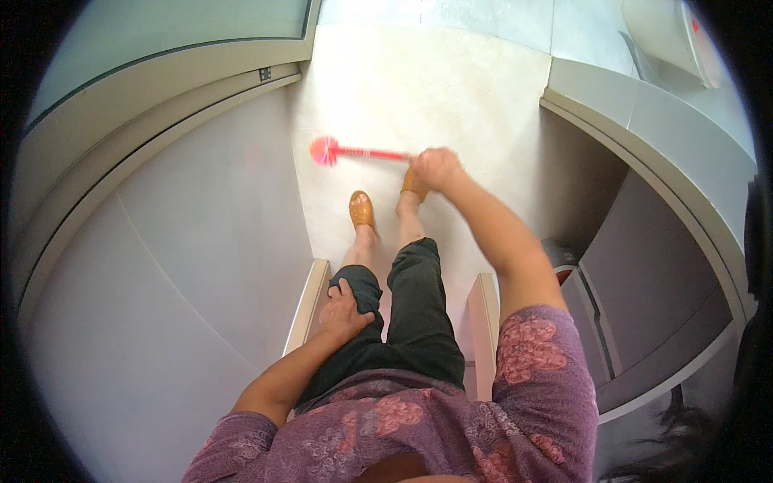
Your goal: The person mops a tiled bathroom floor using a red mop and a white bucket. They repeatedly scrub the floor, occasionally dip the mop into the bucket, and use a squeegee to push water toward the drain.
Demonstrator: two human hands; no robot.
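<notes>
**Red-handled brush with a round pink bristled head point(366, 153), gripped at the handle's end**

The right hand point(437, 167) had its fingers closed around the end of the brush's slim handle. The brush stretched out to their left, its bristles farthest from them; gripping there probably gave the longest reach and kept skin well apart from the head. Whether the bristles touched the pale, glossy floor point(403, 88) below could not be told.

The left hand point(345, 314) held no object. Its fingers lay loosely spread over the dark, cropped fabric trousers point(423, 298) near the left knee, likely to prop the upper body.

A tan slip-on right sandal point(414, 187) showed just behind the right fingers, partly covered by them; the matching tan left sandal point(361, 209) stood ahead of the left fingers. The feet seemed set apart for balance. A white, bucket-like container point(656, 36) stood well ahead and right of the right fingers.
</notes>
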